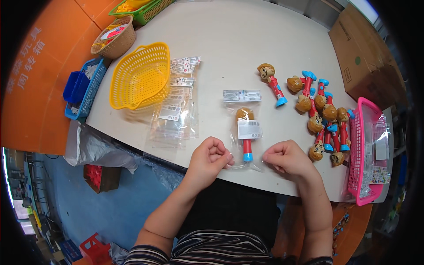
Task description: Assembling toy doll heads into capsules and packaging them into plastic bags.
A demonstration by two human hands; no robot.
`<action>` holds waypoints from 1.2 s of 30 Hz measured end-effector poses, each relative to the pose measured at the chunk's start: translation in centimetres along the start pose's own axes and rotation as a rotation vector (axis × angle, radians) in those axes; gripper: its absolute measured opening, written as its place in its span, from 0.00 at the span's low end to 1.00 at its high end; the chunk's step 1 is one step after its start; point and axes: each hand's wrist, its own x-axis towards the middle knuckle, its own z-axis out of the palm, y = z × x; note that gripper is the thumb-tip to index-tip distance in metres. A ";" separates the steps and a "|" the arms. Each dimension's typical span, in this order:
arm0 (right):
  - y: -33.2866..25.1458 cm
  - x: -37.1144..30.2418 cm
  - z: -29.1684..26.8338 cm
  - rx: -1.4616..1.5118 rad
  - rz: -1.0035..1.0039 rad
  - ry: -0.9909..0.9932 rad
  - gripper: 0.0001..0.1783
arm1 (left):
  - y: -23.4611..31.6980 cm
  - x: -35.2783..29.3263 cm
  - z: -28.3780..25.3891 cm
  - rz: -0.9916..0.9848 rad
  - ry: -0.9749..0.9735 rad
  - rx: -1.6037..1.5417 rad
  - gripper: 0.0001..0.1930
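A clear plastic bag (258, 145) lies flat in front of me, its printed header strip pointing away. Inside is a toy figure (247, 148) with a brown head, red body and blue base, partly covered by a white label (249, 129). The fingers of my left hand (208, 161) pinch the bag's lower left corner. At its lower right corner, my right hand (289, 159) has thumb and forefinger pressed together on the film. Several loose toy figures (329, 112) are heaped right of the bag, and one single figure (274, 86) lies nearer the middle.
Flat clear bags (176, 110) are stacked left, beside an empty yellow basket (140, 77). A tan basket (115, 37), green basket (148, 13) and blue basket (90, 88) stand along the left edge. On the right are a pink basket (355, 154) and a cardboard box (362, 57).
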 end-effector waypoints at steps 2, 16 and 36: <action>0.1 0.0 0.0 0.013 -0.013 0.028 0.08 | -0.2 -0.3 0.1 0.016 0.011 0.009 0.08; 0.9 -2.7 1.4 0.041 0.029 0.012 0.15 | 0.3 -2.0 0.7 -0.078 0.016 0.028 0.20; 1.3 -2.3 2.0 0.111 -0.006 -0.006 0.10 | 0.3 -1.6 2.3 0.061 0.088 0.135 0.20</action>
